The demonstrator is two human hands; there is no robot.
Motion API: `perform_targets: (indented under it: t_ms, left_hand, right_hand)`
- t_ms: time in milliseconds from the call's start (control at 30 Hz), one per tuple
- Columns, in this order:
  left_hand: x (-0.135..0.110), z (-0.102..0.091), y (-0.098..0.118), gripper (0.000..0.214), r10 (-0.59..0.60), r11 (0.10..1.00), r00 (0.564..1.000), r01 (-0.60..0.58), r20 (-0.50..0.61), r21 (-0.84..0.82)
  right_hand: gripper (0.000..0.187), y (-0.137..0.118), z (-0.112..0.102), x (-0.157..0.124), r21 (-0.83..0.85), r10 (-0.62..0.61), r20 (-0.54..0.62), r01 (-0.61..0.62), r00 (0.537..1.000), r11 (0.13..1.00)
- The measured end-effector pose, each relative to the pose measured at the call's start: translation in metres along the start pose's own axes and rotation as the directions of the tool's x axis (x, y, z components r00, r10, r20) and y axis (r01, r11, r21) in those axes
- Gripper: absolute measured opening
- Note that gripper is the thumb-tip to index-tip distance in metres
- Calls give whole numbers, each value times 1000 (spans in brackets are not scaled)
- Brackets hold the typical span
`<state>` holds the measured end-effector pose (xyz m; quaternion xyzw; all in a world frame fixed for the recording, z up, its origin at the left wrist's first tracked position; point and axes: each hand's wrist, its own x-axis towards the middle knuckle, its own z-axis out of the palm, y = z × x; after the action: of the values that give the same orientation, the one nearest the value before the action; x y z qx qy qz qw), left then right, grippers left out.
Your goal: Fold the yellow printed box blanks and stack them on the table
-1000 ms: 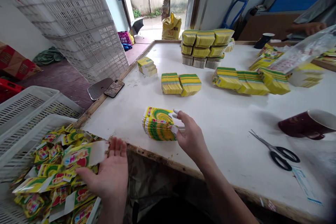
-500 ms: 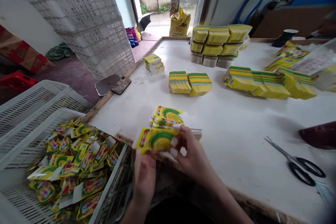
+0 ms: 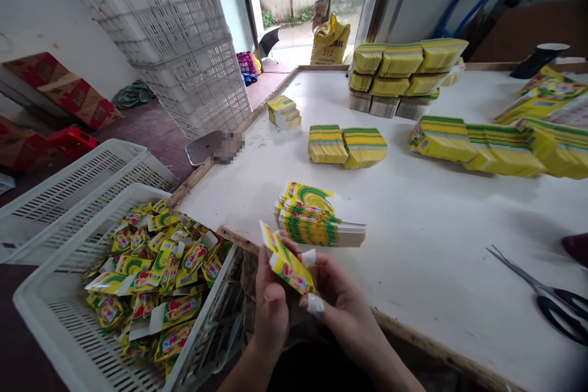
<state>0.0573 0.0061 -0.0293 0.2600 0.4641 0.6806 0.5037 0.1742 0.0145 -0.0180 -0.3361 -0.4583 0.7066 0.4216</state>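
Observation:
A small yellow-and-green carton (image 3: pixel 294 271), part opened out with a pale flap at its upper end, is held just off the table's front edge. My left hand (image 3: pixel 270 312) has its fingers behind the carton's left side. At the lower right end, my right hand (image 3: pixel 344 300) pinches it between thumb and fingers, white tape wrapped on the tips. Just beyond my hands, a fanned pile of flat cartons (image 3: pixel 312 233) lies on the white table (image 3: pixel 413 245).
To my left, a white plastic crate (image 3: pixel 50 303) holds many yellow cartons. Bundled carton stacks (image 3: pixel 346 146) stand farther back, with a taller stack (image 3: pixel 402 67) behind. Black-handled scissors (image 3: pixel 542 291) lie at right. Tall stacked crates (image 3: pixel 179 43) stand beside the doorway.
The carton has come away from the pile toward me, turned from flat to tilted, and begun to open out. Both hands have moved nearer, and the view has shifted left.

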Motion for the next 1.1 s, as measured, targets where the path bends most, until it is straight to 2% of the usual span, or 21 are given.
perform_targets:
  t_ms: [67, 167, 233, 300, 367, 433, 500, 533, 600, 633, 667, 700, 767, 800, 833, 867, 933, 1033, 1100]
  left_hand:
    - [-1, -4, -4, 57, 17, 999, 1000, -18, -21, -30]
    - [-1, -7, -8, 28, 31, 998, 991, -37, -132, -47]
    - [2, -11, -5, 24, 30, 999, 991, -34, -133, -29]
    - [7, -17, 5, 28, 17, 1000, 998, -18, -65, -11]
    - [13, -25, 22, 50, 17, 1000, 998, -18, 54, 18]
    - [17, -32, 41, 83, 12, 992, 975, -39, 222, 119]
    - [18, -34, 53, 99, -75, 931, 915, -78, 396, 357]
    - [18, -33, 56, 104, -156, 870, 870, -103, 468, 482]
    - [15, -26, 54, 99, -311, 742, 778, -161, 546, 651]
    - [13, -23, 49, 89, -347, 695, 761, -184, 548, 695]
    - [10, -19, 44, 78, -351, 660, 770, -202, 534, 724]
    - [8, -17, 37, 69, -328, 627, 797, -217, 507, 748]
    - [4, -16, 24, 65, -229, 550, 866, -262, 445, 793]
    - [1, -17, 19, 69, -178, 508, 883, -295, 434, 809]
    - [-1, -18, 14, 74, -134, 471, 888, -333, 439, 817]
    - [-3, -19, 10, 78, -93, 444, 886, -372, 455, 815]
    - [-7, -19, 3, 81, -11, 418, 859, -461, 511, 783]
    - [-10, -15, -1, 76, 86, 408, 767, -609, 636, 680]
    - [-11, -13, 0, 71, 89, 401, 746, -633, 660, 662]
  right_hand:
    - [34, -3, -4, 2, 36, 5, 5, -5, 1000, 999]
    - [23, -2, -8, 4, 20, -28, -26, 29, 999, 999]
    - [19, -2, -14, 5, -66, -75, -54, 72, 996, 995]
    - [13, -6, -23, 4, -258, -163, -38, 148, 986, 955]
    - [7, -17, -34, 2, -500, -283, 67, 278, 957, 820]
    - [18, -30, -41, 0, -697, -351, 223, 400, 910, 595]
    - [21, -40, -42, -3, -788, -348, 351, 475, 869, 391]
    - [17, -43, -40, -4, -798, -336, 399, 504, 853, 330]
    - [13, -42, -35, -6, -784, -351, 448, 550, 822, 288]
    - [15, -39, -33, -7, -780, -394, 426, 551, 815, 297]
    - [23, -33, -32, -8, -782, -458, 356, 528, 815, 331]
    - [36, -27, -32, -9, -782, -522, 238, 480, 819, 396]
    - [60, -14, -32, -9, -694, -555, -54, 369, 830, 618]
    - [64, -9, -32, -9, -583, -490, -159, 319, 857, 747]
    - [60, -6, -31, -9, -443, -388, -207, 267, 898, 856]
    - [52, -4, -29, -8, -304, -271, -194, 205, 943, 930]
    - [40, -6, -25, -5, -112, -80, -98, 69, 992, 991]
    - [31, -12, -19, 1, -82, 35, -46, -39, 998, 996]
    - [32, -12, -17, 3, -80, 54, -53, -58, 997, 995]
